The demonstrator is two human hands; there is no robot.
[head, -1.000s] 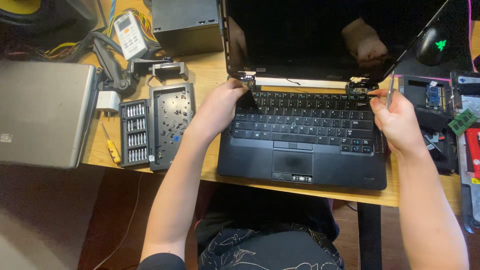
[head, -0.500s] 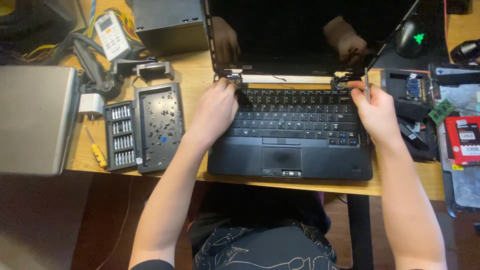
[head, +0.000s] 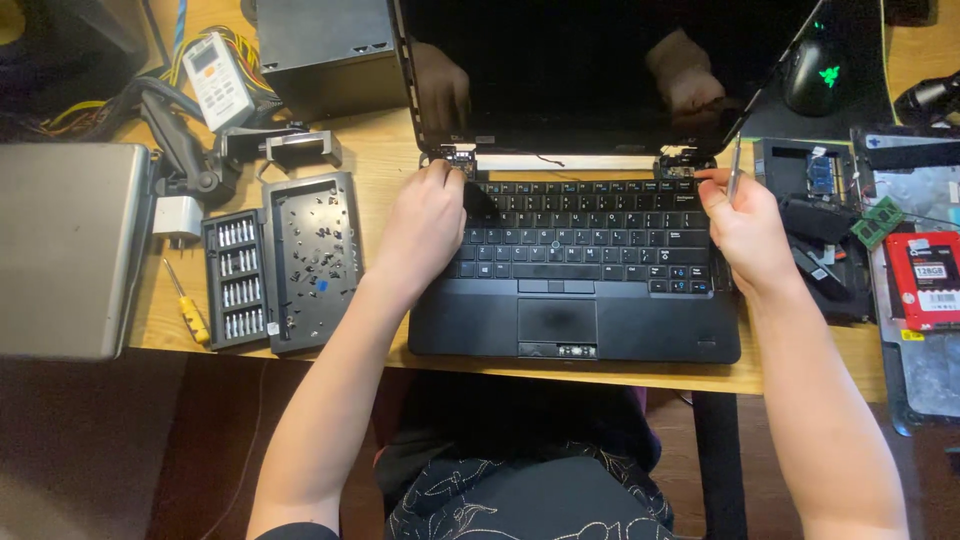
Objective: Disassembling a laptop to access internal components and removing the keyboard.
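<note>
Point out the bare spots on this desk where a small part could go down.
Bare wood shows between the screw tray and the laptop, and along the desk's front edge right of the laptop. The right side by the red drive is crowded; so is the back left around the cables.

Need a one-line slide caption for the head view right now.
Left hand rests on the open black laptop at its left hinge; right hand holds a thin screwdriver by the right hinge.

Two laptops (head: 575,310) (head: 60,250), one bit case (head: 282,262), one mouse (head: 818,75).

Glossy laptop screen (head: 590,70) — seemingly wooden desk (head: 380,160)
</note>
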